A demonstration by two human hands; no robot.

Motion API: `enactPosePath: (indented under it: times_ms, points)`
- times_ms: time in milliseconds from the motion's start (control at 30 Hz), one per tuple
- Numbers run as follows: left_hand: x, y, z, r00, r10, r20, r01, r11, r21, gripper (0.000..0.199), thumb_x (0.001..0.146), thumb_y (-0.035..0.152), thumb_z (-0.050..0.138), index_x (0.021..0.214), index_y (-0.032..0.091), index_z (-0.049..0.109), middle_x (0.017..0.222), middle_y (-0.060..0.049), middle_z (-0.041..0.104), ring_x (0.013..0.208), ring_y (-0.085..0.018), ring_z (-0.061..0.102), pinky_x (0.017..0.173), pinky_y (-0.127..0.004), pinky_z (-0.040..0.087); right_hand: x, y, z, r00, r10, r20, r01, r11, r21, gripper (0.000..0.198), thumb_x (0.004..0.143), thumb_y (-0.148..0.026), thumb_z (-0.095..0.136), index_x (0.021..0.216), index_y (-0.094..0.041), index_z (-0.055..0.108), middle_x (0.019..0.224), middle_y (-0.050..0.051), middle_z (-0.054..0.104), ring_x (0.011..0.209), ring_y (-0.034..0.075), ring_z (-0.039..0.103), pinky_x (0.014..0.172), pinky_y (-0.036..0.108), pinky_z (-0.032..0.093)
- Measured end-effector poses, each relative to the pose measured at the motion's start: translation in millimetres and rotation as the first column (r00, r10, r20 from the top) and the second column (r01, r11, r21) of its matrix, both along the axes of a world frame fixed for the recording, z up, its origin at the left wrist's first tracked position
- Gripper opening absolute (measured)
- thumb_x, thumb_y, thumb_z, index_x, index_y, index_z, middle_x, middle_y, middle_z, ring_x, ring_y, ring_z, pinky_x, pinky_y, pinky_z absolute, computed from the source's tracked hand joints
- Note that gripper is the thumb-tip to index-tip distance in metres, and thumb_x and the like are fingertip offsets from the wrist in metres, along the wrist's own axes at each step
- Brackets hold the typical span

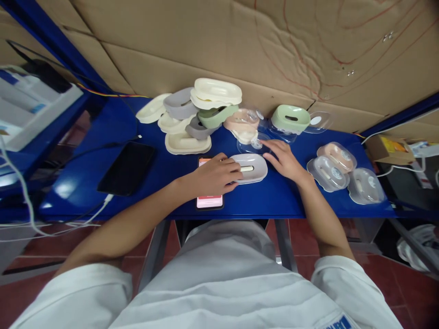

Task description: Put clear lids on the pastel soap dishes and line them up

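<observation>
In the head view, a pale grey oval plastic dish (260,168) lies on the blue table, with a cream bar-shaped piece (247,169) along its slotted middle. My left hand (219,176) is closed over the dish's left end, fingers curled down; its thumb is hidden. Just beyond the dish rests a clear plastic lid (245,146) with a round sticker. My right hand (283,159) has its fingers stretched out and the thumb apart. Its index fingertip reaches the lid's right side by the sticker, though I cannot tell how firmly it touches.
A lit phone (210,202) lies partly under my left hand, a dark tablet (126,167) further left. Cream, grey and green dishes (188,144) pile up behind. A green dish (291,119) stands back right. Several lidded boxes (365,185) sit at right. Cardboard (206,41) walls the back.
</observation>
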State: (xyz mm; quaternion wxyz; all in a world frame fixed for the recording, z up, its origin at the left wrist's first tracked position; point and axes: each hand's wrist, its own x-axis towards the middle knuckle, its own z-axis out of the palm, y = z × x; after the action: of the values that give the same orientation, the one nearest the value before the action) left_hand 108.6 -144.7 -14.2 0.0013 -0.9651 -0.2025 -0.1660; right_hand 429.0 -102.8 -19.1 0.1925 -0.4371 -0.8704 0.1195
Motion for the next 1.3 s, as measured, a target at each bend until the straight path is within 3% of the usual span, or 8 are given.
enactPosePath:
  times_ms: [233,333,533,667,833,933,1133,1300]
  points:
    - [-5,7,-3.4,0.999,0.024,0.043,-0.023,0.999,-0.03,0.011,0.103,0.027,0.067,0.106,0.021,0.076,0.108,-0.005,0.078,0.104,-0.022,0.071,0.094,-0.038,0.044,24,11,-10,0.996,-0.082,0.028,0.082,0.997,0.005,0.061,0.098,-0.067,0.069,0.14,-0.024,0.062,0.164,0.019,0.051,0.157,0.041,0.046,0.123,0.067,0.043]
    - [-7,10,-5.6,0.998,0.022,0.066,-0.019,0.999,-0.035,0.011,0.106,0.03,0.067,0.108,0.022,0.074,0.114,-0.005,0.077,0.104,-0.022,0.071,0.094,-0.038,0.047,24,11,-4,0.996,-0.063,-0.056,0.064,0.998,0.02,0.05,0.102,-0.063,0.065,0.134,-0.024,0.064,0.156,0.017,0.061,0.148,0.037,0.058,0.122,0.059,0.048]
    - [-9,13,-4.0,0.986,0.102,0.133,-0.103,0.995,-0.004,0.037,0.101,0.028,0.073,0.136,0.022,0.063,0.141,-0.015,0.064,0.121,-0.032,0.066,0.099,-0.044,0.054,-3,-17,16,0.994,0.035,-0.103,-0.033,0.999,0.017,0.051,0.106,-0.058,0.062,0.149,-0.03,0.063,0.147,0.009,0.071,0.137,0.032,0.067,0.12,0.052,0.054]
    - [-10,16,-3.8,0.982,0.089,0.165,-0.091,0.996,0.003,0.039,0.099,0.031,0.077,0.134,0.019,0.063,0.14,-0.018,0.062,0.128,-0.035,0.063,0.107,-0.05,0.054,-23,-43,7,0.993,0.115,-0.003,-0.114,0.991,0.071,0.053,0.111,-0.049,0.056,0.162,-0.035,0.055,0.157,0.009,0.063,0.149,0.033,0.058,0.125,0.058,0.049]
    - [-11,18,-6.1,0.988,0.081,0.131,-0.084,0.996,0.015,0.036,0.101,0.029,0.074,0.133,0.019,0.063,0.132,-0.016,0.066,0.12,-0.033,0.064,0.101,-0.045,0.057,-32,-61,-11,0.984,0.138,0.112,-0.155,0.974,0.165,0.074,0.108,-0.045,0.063,0.174,-0.041,0.031,0.175,0.006,0.045,0.167,0.037,0.032,0.131,0.066,0.039]
    - [-11,18,-5.6,0.99,0.091,0.11,-0.094,0.995,0.021,0.031,0.102,0.028,0.072,0.131,0.019,0.065,0.128,-0.015,0.067,0.115,-0.031,0.064,0.096,-0.043,0.057,-34,-63,-16,0.981,0.133,0.143,-0.16,0.968,0.193,0.074,0.111,-0.034,0.057,0.176,-0.043,0.022,0.176,0.003,0.043,0.168,0.032,0.031,0.132,0.063,0.039]
    - [-10,18,-4.8,0.99,0.091,0.108,-0.093,0.996,0.015,0.026,0.102,0.024,0.069,0.127,0.019,0.066,0.127,-0.013,0.067,0.112,-0.029,0.063,0.095,-0.041,0.056,-37,-65,-21,0.983,0.098,0.155,-0.137,0.955,0.263,0.073,0.111,-0.029,0.057,0.176,-0.04,0.026,0.174,0.004,0.045,0.166,0.03,0.035,0.133,0.058,0.04]
    - [-12,17,-4.5,0.992,0.106,0.065,-0.109,0.993,0.05,0.019,0.103,0.026,0.067,0.121,0.018,0.067,0.124,-0.013,0.067,0.111,-0.029,0.063,0.094,-0.04,0.055,-38,-63,-21,0.985,0.083,0.153,-0.11,0.978,0.177,0.063,0.112,-0.03,0.054,0.171,-0.045,0.038,0.172,0.001,0.049,0.165,0.03,0.037,0.135,0.062,0.037]
